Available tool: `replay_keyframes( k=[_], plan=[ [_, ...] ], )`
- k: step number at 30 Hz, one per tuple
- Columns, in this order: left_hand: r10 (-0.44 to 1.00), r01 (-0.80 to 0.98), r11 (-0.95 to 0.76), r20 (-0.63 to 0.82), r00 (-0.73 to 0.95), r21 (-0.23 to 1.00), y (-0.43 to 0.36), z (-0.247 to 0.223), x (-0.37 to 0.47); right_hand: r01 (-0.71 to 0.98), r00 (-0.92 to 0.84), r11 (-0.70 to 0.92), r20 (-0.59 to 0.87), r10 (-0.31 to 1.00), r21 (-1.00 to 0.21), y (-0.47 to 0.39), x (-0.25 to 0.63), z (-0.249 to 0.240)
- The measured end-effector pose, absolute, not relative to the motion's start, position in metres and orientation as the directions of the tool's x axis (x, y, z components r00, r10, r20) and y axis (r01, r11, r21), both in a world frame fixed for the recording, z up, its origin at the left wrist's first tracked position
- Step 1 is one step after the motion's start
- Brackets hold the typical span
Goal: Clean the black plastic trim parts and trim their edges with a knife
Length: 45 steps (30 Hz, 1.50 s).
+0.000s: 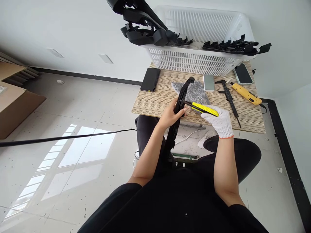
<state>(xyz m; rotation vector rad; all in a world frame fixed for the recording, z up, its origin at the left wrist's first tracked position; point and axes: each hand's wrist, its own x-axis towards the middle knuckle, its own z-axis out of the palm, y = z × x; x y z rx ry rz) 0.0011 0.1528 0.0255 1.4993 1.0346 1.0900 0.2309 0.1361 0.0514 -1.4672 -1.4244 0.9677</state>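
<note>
My bare left hand (172,116) is closed around a long black plastic trim part (173,131). That part runs from my lap up over the table's near edge, its tip above a grey cloth (197,92). In a white glove with an orange cuff, my right hand (218,121) grips a yellow and black utility knife (205,109). The knife's dark front end meets the trim part just by my left fingers. Whether the blade touches the plastic I cannot tell.
Behind the table (148,105) rises a white basket (194,61) with black plastic parts (148,35) jutting out. On the tabletop lie a black phone (150,79), a grey-green block (208,82), calipers (228,97), a yellow corded tool (246,94) and another phone (243,73).
</note>
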Motion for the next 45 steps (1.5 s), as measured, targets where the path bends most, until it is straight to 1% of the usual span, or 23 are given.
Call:
replay_keyframes(
  k=[2, 5, 7, 9, 12, 16, 19, 23, 27, 30, 34, 37, 40, 41, 44, 45],
  plan=[
    [0.964, 0.081, -0.153, 0.13, 0.23, 0.985, 0.1527, 0.0259, 0.0012, 0.337, 0.043, 0.002, 0.017, 0.999, -0.942, 0.1363, 0.231, 0.0514],
    [0.967, 0.075, -0.141, 0.121, 0.226, 0.987, 0.1525, 0.0266, 0.0012, 0.339, 0.131, -0.02, 0.026, 0.991, -0.941, 0.1367, 0.2313, 0.0518],
    [0.966, 0.073, -0.146, 0.126, 0.227, 0.987, 0.1523, 0.0269, 0.0011, 0.341, 0.073, -0.021, 0.004, 0.997, -0.94, 0.1368, 0.2318, 0.0521],
    [0.965, 0.075, -0.147, 0.126, 0.229, 0.986, 0.1521, 0.0271, 0.001, 0.357, 0.028, 0.003, 0.014, 1.0, -0.934, 0.137, 0.2322, 0.0522],
    [0.965, 0.073, -0.143, 0.122, 0.231, 0.987, 0.1523, 0.0269, 0.0009, 0.365, 0.097, 0.009, 0.048, 0.994, -0.931, 0.1369, 0.2324, 0.0515],
    [0.964, 0.07, -0.151, 0.131, 0.231, 0.986, 0.1529, 0.0261, 0.0011, 0.358, 0.009, 0.043, 0.049, 0.999, -0.933, 0.1364, 0.2313, 0.05],
    [0.965, 0.06, -0.145, 0.127, 0.229, 0.988, 0.1527, 0.0261, 0.0014, 0.348, 0.074, 0.051, 0.081, 0.994, -0.936, 0.1366, 0.2307, 0.0496],
    [0.965, 0.052, -0.146, 0.13, 0.229, 0.988, 0.1518, 0.0268, 0.0019, 0.361, 0.012, 0.035, 0.043, 0.999, -0.932, 0.1368, 0.2306, 0.0507],
    [0.967, 0.058, -0.143, 0.128, 0.22, 0.988, 0.1517, 0.0267, 0.0022, 0.341, 0.116, 0.008, 0.05, 0.992, -0.94, 0.1365, 0.2302, 0.0518],
    [0.966, 0.07, -0.155, 0.136, 0.219, 0.985, 0.1518, 0.0265, 0.0022, 0.337, 0.052, -0.004, 0.014, 0.999, -0.941, 0.1365, 0.2305, 0.0512],
    [0.967, 0.09, -0.154, 0.131, 0.218, 0.984, 0.151, 0.0268, 0.0023, 0.329, 0.096, -0.008, 0.025, 0.995, -0.944, 0.1369, 0.2315, 0.0508],
    [0.969, 0.126, -0.163, 0.135, 0.207, 0.979, 0.1501, 0.0274, 0.0023, 0.344, 0.02, 0.006, 0.013, 1.0, -0.939, 0.1369, 0.2315, 0.0518],
    [0.97, 0.136, -0.161, 0.131, 0.207, 0.978, 0.1496, 0.0278, 0.0018, 0.362, 0.099, 0.021, 0.061, 0.993, -0.932, 0.1364, 0.2314, 0.0525],
    [0.969, 0.134, -0.162, 0.131, 0.211, 0.978, 0.1496, 0.0277, 0.0015, 0.353, 0.096, 0.016, 0.054, 0.994, -0.935, 0.1361, 0.2315, 0.0525],
    [0.967, 0.121, -0.167, 0.138, 0.216, 0.979, 0.1496, 0.0272, 0.0007, 0.353, -0.015, -0.004, -0.01, 1.0, -0.936, 0.1357, 0.2319, 0.0522],
    [0.967, 0.109, -0.163, 0.137, 0.216, 0.98, 0.1496, 0.027, 0.0006, 0.362, -0.009, -0.004, -0.008, 1.0, -0.932, 0.1357, 0.2321, 0.0522]
  ],
)
